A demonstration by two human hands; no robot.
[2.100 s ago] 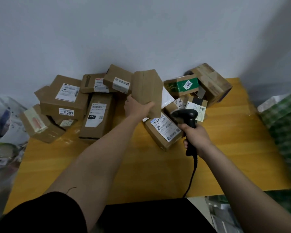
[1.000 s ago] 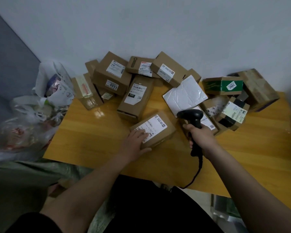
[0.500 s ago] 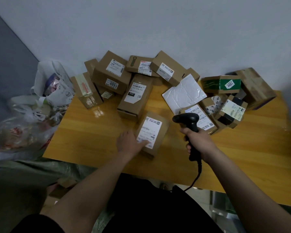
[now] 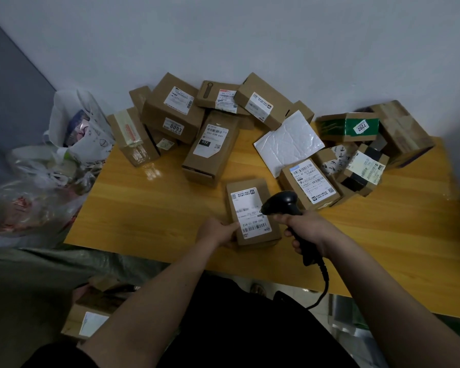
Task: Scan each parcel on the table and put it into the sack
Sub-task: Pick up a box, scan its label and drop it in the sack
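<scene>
A small brown parcel (image 4: pixel 250 205) with a white label on top lies near the front edge of the wooden table (image 4: pixel 149 208). My left hand (image 4: pixel 218 232) grips its near left corner. My right hand (image 4: pixel 307 229) holds a black corded scanner (image 4: pixel 283 203), whose head hangs just over the parcel's right side and points at the label. A grey-green sack (image 4: pixel 37 277) lies open below the table's left front, with two brown boxes (image 4: pixel 96 312) inside it.
Several more brown parcels (image 4: pixel 210 147) are heaped along the wall, with a white padded envelope (image 4: pixel 288 143) and a green-labelled box (image 4: pixel 351 127) to the right. Full plastic bags (image 4: pixel 51 160) sit off the table's left edge. The scanner cord (image 4: pixel 322 290) hangs over the front edge.
My left hand has turned the small parcel and drawn it toward the front edge, and now grips its corner. The scanner head has come down over the label.
</scene>
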